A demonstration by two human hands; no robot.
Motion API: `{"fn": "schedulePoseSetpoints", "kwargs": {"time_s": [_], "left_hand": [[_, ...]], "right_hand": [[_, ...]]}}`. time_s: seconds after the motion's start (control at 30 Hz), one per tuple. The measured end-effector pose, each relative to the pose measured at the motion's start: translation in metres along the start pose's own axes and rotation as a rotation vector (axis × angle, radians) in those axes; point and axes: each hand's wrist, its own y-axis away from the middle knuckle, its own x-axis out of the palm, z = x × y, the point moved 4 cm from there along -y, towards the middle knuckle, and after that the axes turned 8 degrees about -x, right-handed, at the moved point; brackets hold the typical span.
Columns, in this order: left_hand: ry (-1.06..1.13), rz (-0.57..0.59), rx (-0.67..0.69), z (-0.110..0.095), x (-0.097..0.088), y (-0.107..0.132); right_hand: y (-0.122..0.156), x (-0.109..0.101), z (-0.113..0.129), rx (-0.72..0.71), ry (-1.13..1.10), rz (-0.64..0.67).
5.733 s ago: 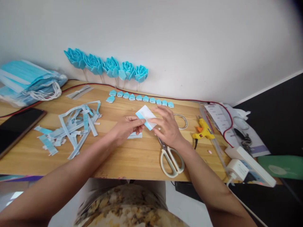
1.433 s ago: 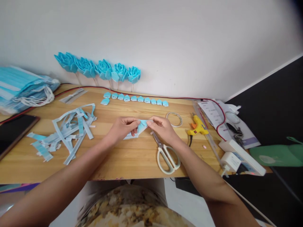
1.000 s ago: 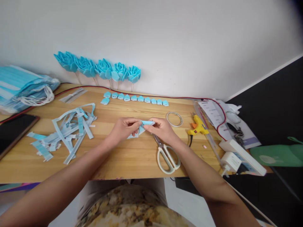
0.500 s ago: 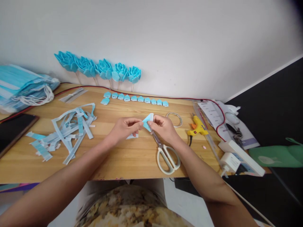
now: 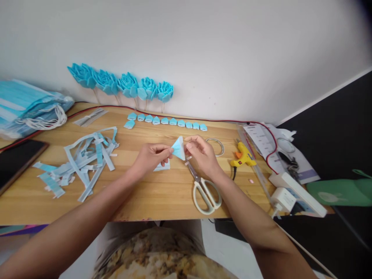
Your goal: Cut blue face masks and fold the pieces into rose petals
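My left hand (image 5: 154, 157) pinches the pointed left corner of a folded blue mask-fabric triangle (image 5: 178, 148) between thumb and fingers. The triangle's wide white edge faces right. Close beside that edge is my right hand (image 5: 200, 152), its fingers curved and slightly apart, holding nothing that I can see. Beneath the hands lie white-handled scissors (image 5: 207, 195), their blade tips partly covered. A light blue fabric piece (image 5: 162, 166) rests on the table under my left hand. Farther back, several small folded blue petals (image 5: 164, 121) are set out in a row.
Several blue fabric roses (image 5: 128, 85) on sticks lean against the wall. Fabric strips (image 5: 87, 159), a bag of masks (image 5: 26, 106) and a phone (image 5: 19, 159) are on the left. Rightward are a tape roll (image 5: 219, 146), a yellow glue gun (image 5: 243, 154) and a power strip (image 5: 299, 193).
The triangle has turned and shifted slightly left, showing more of its face. My right fingers have come off its white edge and loosened, while my left hand keeps its pinch.
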Motion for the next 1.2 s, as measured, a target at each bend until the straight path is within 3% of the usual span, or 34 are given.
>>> {"fn": "schedulePoseSetpoints", "kwargs": {"time_s": [0.37, 0.83, 1.03, 1.2], "left_hand": [[0.003, -0.027, 0.028, 0.000, -0.001, 0.000], [0.011, -0.007, 0.001, 0.003, -0.001, -0.002], [-0.006, -0.004, 0.001, 0.002, 0.000, 0.000], [-0.009, -0.001, 0.002, 0.000, 0.000, 0.001]], "right_hand": [[0.001, 0.005, 0.010, -0.053, 0.214, 0.087], [0.000, 0.006, 0.010, -0.073, 0.279, 0.043], [0.000, 0.004, 0.003, -0.040, 0.221, 0.041], [-0.001, 0.004, -0.007, 0.065, -0.031, 0.055]]}}
